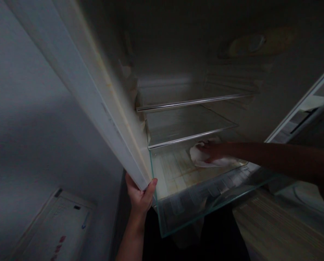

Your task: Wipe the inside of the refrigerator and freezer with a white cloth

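Observation:
Inside a dim refrigerator, my right hand (213,150) presses a crumpled white cloth (201,156) against the lower glass shelf (175,174). Its fingertips are partly lost in shadow and in the cloth's folds. That shelf juts out past the refrigerator's front, and brownish marks show on or beneath it. At the lower left, my left hand (140,194) wraps its fingers around the refrigerator's pale side edge (129,156). The left thumb lies in front, close to the shelf's greenish left corner; whether it touches the glass I cannot tell.
Two glass shelves with bright front strips, an upper shelf (194,102) and a middle shelf (191,137), sit above the cloth. A control housing (257,43) is on the right inner wall. A ribbed light panel (281,221) lies low at right, a white box (58,224) lower left.

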Motion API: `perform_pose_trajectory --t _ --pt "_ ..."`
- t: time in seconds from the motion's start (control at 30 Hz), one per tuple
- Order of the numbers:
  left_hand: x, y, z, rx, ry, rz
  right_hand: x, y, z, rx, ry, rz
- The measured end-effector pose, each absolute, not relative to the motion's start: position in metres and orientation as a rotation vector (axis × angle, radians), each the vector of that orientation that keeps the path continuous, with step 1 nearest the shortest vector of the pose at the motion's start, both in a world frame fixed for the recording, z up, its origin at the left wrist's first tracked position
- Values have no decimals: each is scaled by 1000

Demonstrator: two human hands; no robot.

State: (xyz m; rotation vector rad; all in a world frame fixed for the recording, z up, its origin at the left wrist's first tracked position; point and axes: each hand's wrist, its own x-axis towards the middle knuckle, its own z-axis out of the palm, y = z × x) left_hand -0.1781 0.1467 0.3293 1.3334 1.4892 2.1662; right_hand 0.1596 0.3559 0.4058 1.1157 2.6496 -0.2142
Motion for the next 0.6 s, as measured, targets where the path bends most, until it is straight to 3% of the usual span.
perform_pose_trajectory --t 0.2,0.33,0.47,0.6 --pt "-172 147 338 1295 1444 2220 34 290 387 346 2741 -128" --pt "-176 146 336 1326 1426 2179 -19 261 386 335 2780 -79" --pt "-180 146 332 1342 1446 2145 3 281 391 350 2691 -150" --pt "-178 148 332 1299 1441 2149 91 327 402 486 2534 -215"
